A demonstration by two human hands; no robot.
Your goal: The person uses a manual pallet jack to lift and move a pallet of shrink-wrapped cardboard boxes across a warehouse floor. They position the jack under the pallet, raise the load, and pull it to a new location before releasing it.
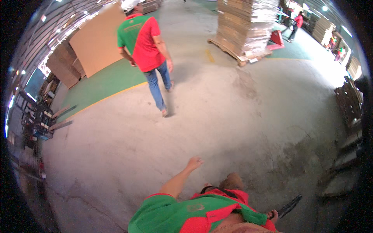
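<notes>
My left hand swings out in front of my body over the concrete floor, its fingers loosely curled with no object visible in them. Low on the right, my right hand is closed around one end of a long, flat black object. The black object points away to the right; its exact kind cannot be made out. I wear a green and red shirt.
A person in a green and red shirt walks ahead on the left. Wrapped cardboard stacks stand on a wooden pallet beside a red pallet jack. A forklift is at the left; brown stacks line the right.
</notes>
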